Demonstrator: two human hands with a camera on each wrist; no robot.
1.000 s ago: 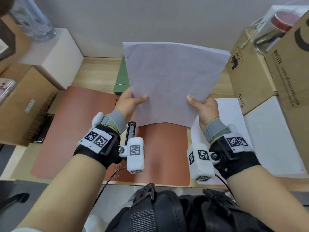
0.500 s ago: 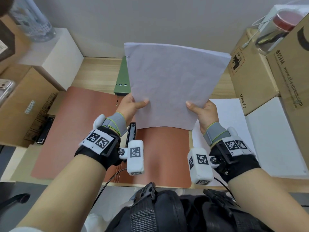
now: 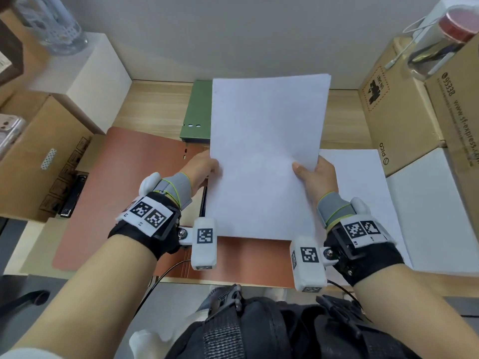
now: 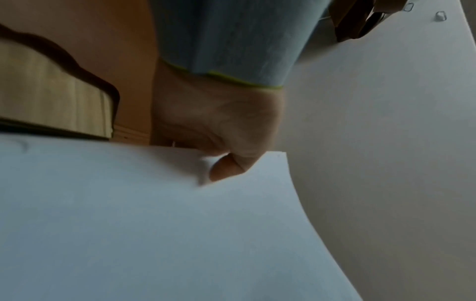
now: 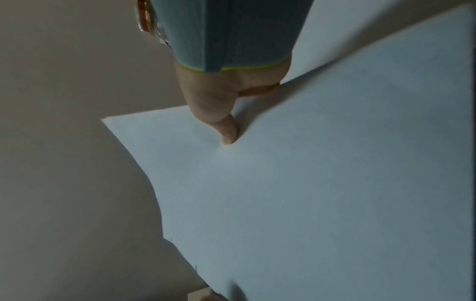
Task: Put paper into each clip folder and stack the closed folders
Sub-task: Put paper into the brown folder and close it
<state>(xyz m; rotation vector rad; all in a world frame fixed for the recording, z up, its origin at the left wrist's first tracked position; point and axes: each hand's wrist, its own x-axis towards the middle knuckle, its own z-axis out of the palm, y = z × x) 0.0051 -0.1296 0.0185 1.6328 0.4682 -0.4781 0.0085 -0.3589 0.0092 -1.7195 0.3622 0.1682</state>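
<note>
Head view: left hand (image 3: 201, 168) and right hand (image 3: 315, 174) each pinch a side edge of the paper stack (image 3: 267, 156), thumbs on top, held up mid-frame over the open red folder (image 3: 103, 193). A green folder (image 3: 198, 110) lies closed behind it; more white sheets (image 3: 363, 203) lie at right
</note>
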